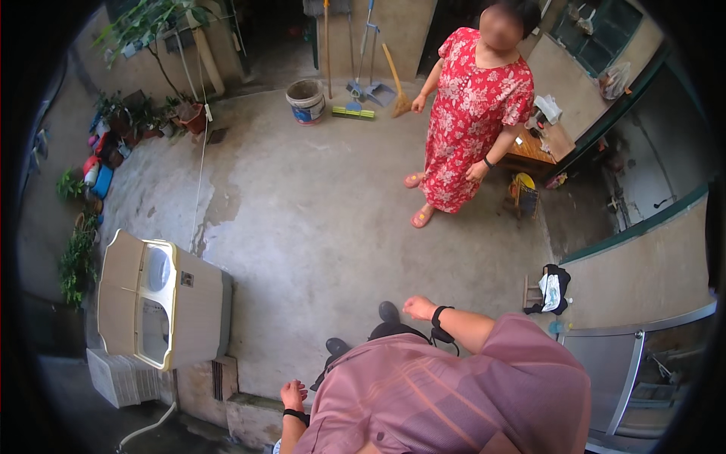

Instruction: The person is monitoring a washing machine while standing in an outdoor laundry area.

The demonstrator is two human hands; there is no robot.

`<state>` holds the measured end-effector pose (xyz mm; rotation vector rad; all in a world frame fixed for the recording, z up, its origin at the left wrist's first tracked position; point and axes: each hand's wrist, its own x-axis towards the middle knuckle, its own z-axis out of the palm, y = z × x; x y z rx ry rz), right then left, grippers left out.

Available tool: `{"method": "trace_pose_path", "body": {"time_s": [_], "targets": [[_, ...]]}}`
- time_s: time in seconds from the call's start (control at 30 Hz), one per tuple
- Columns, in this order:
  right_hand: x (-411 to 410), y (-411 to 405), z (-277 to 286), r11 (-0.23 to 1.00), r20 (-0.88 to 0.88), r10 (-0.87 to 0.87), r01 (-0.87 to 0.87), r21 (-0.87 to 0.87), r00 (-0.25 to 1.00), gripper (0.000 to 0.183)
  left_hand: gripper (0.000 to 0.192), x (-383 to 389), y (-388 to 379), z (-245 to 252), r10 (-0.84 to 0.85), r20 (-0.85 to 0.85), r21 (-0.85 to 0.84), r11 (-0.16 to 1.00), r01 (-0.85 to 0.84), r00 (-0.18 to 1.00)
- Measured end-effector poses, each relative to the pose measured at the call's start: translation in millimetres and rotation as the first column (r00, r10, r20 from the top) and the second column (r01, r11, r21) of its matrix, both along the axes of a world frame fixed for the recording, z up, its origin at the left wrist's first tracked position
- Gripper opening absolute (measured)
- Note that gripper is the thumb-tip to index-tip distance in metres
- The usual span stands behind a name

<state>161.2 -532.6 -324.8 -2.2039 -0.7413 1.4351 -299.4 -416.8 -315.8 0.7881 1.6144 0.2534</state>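
Note:
My left hand (pixel 294 393) hangs beside my body at the lower middle of the head view, fingers loosely bent and parted, holding nothing that I can see. A step's concrete edge (pixel 258 402) lies closest to it. In front of my hip is my right hand (pixel 418 308), its fingers curled in with nothing visible in them. Both wrists wear black bands. Left of me stands a twin-tub washing machine (pixel 198 306) with its lids (pixel 120 289) raised and both tubs exposed. Neither hand touches it.
Another person (pixel 479 119) in a red floral dress stands ahead on the concrete floor (pixel 312 210). A bucket (pixel 306 102), a mop (pixel 353 112) and a broom (pixel 400 103) line the back wall. Potted plants (pixel 191 118) edge the left side. A stool with cloths (pixel 550 289) stands right.

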Motion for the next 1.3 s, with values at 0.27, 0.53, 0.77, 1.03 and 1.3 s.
{"method": "trace_pose_path", "body": {"time_s": [0.27, 0.53, 0.77, 1.03, 1.3], "targets": [[-29, 5, 17, 0.998, -0.003, 0.011, -0.011, -0.06, 1.0, 0.025, 0.022, -31, 17, -14, 0.034, 0.044, -0.027, 0.999, -0.032, 0.998], [-39, 19, 16, 0.995, 0.016, 0.076, -0.075, -0.062, 0.997, 0.022, 0.022, -56, 17, -23, 0.042, 0.038, -0.029, 0.999, -0.041, 0.998], [-28, 57, 11, 0.968, 0.031, 0.246, -0.244, -0.066, 0.969, 0.018, 0.022, -55, 4, 20, -0.101, -0.069, 0.066, 0.992, 0.105, 0.992], [-9, 180, -7, 0.905, -0.081, 0.417, -0.422, -0.055, 0.905, 0.022, 0.011, -54, -1, 0, 0.471, 0.2, -0.023, 0.879, -0.477, 0.859], [-11, 331, 31, 0.865, -0.148, 0.451, -0.472, -0.169, 0.88, 0.028, 0.021, -13, 20, 53, 0.655, 0.037, 0.015, 0.755, -0.656, 0.755]]}}
